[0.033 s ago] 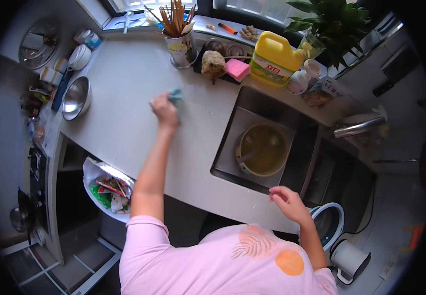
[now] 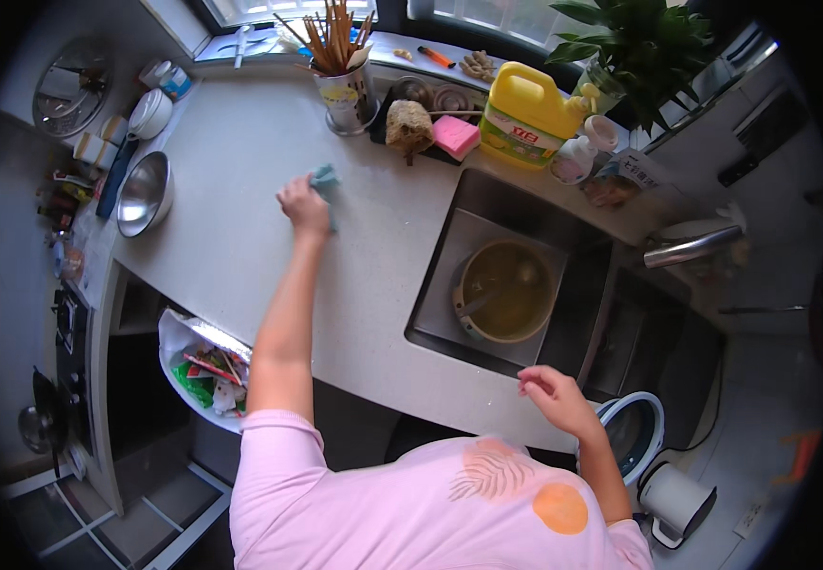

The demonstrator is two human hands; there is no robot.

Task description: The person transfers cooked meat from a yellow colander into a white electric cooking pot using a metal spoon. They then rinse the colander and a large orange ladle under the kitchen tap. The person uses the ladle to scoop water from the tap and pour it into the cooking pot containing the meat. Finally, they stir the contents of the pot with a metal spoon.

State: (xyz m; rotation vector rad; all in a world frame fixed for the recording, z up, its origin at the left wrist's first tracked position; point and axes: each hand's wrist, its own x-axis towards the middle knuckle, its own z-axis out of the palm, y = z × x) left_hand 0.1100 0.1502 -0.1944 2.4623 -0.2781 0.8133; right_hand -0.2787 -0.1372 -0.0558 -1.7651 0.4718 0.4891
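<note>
My left arm reaches out over the pale counter (image 2: 240, 171). My left hand (image 2: 305, 205) is closed on a teal cloth (image 2: 324, 177), pressing it against the countertop; part of the cloth sticks out beyond the fingers. Near the sink's front edge hovers my right hand (image 2: 552, 391), its fingers loosely bent and slightly apart, with nothing in them. In the left basin of the steel sink (image 2: 438, 275) sits a round pot (image 2: 506, 290) of murky yellowish liquid, with a handle-like piece leaning at its rim.
A steel bowl (image 2: 145, 195) rests at the counter's left edge. Along the back stand a chopstick holder (image 2: 347, 95), a pink sponge (image 2: 456, 136) and a yellow jug (image 2: 525, 114). Below the front edge hangs a waste bin (image 2: 179, 356). A faucet (image 2: 694, 249) juts over the sink.
My left hand has slid slightly to the left with the cloth along the counter. The right hand stays almost where it was.
</note>
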